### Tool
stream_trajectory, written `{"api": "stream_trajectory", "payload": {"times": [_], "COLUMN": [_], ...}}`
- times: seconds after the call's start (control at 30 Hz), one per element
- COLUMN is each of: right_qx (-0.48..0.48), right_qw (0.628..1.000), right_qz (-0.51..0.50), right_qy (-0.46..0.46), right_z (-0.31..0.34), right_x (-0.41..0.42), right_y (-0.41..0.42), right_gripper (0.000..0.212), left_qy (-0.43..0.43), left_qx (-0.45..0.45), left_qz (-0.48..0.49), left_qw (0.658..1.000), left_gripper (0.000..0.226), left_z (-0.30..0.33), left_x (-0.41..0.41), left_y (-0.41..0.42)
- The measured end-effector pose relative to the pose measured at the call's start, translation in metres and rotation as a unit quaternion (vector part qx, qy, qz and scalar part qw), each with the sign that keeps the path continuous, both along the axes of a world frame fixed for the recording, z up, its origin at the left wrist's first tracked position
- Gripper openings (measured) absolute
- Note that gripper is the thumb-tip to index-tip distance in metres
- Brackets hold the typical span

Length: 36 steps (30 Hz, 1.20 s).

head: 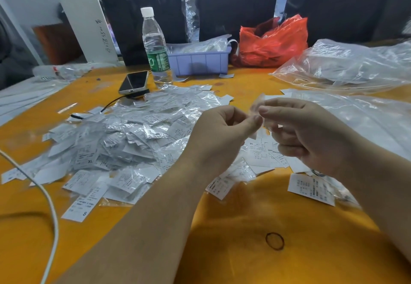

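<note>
I have the left hand (222, 128) and right hand (311, 137) fingertip to fingertip, fingers curled, both pinching a blurred clear bag (257, 105). It is held above the table's (244, 217) middle, just right of the label pile (124, 137).

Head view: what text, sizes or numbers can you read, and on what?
"XL": pile label.
"S": near-edge label.
"M": right-side label.
Too small or blurred to read: the labels' fine print, the green bottle label, and the handwriting on the white board.

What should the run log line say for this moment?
left hand: pinches bag | right hand: pinches bag | bag: above table | tag pile: beside left hand
</note>
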State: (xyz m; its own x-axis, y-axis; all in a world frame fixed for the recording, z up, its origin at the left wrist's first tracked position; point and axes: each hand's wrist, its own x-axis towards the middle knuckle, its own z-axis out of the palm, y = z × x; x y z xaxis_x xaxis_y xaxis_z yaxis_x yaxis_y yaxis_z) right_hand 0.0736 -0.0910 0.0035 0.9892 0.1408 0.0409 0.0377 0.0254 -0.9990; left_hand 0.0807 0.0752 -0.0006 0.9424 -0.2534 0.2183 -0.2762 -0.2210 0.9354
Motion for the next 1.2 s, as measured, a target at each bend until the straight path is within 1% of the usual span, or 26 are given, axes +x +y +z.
{"api": "stream_trajectory", "payload": {"times": [0.07, 0.23, 0.4, 0.53, 0.63, 0.73, 0.8, 0.93, 1.03, 1.1, 1.2], "right_qx": [0.014, 0.063, 0.084, 0.094, 0.088, 0.080, 0.078, 0.060, 0.038, 0.028, 0.021], "right_qw": [1.000, 0.998, 0.995, 0.993, 0.995, 0.996, 0.996, 0.997, 0.999, 0.999, 0.999], "right_qz": [-0.001, -0.025, -0.052, -0.075, -0.053, -0.037, -0.041, -0.049, -0.034, -0.028, -0.022], "right_qy": [-0.002, 0.012, 0.009, 0.006, 0.001, -0.009, -0.010, 0.002, 0.006, 0.009, 0.018], "right_z": [0.0005, 0.0029, 0.0021, 0.0017, 0.0010, -0.0005, -0.0008, -0.0007, -0.0008, -0.0004, 0.0005], "right_x": [-0.0001, -0.0006, 0.0001, 0.0013, 0.0013, 0.0009, 0.0012, 0.0006, -0.0012, -0.0019, -0.0025], "right_y": [-0.0005, -0.0008, -0.0007, -0.0005, 0.0004, 0.0011, 0.0005, -0.0007, 0.0008, 0.0017, 0.0024], "right_gripper": [0.021, 0.015, 0.026, 0.024, 0.026, 0.020, 0.020, 0.033, 0.033, 0.030, 0.025], "left_qy": [-0.001, 0.025, 0.032, 0.039, 0.032, 0.021, 0.016, 0.004, -0.015, -0.027, -0.036], "left_qx": [0.004, -0.006, -0.023, -0.053, -0.073, -0.090, -0.101, -0.093, -0.076, -0.078, -0.089], "left_qz": [-0.005, 0.001, 0.011, 0.033, 0.055, 0.069, 0.072, 0.075, 0.088, 0.095, 0.107], "left_qw": [1.000, 1.000, 0.999, 0.997, 0.995, 0.993, 0.992, 0.993, 0.993, 0.992, 0.990], "left_gripper": [0.020, 0.021, 0.030, 0.021, 0.021, 0.019, 0.016, 0.014, 0.013, 0.016, 0.029], "left_z": [-0.0001, 0.0012, 0.0010, 0.0022, 0.0021, 0.0030, 0.0035, 0.0033, 0.0027, 0.0028, 0.0038], "left_x": [0.0001, 0.0017, 0.0016, 0.0033, 0.0049, 0.0050, 0.0047, 0.0053, 0.0067, 0.0068, 0.0066], "left_y": [-0.0001, 0.0016, 0.0004, 0.0023, 0.0036, 0.0038, 0.0037, 0.0043, 0.0046, 0.0045, 0.0054]}}
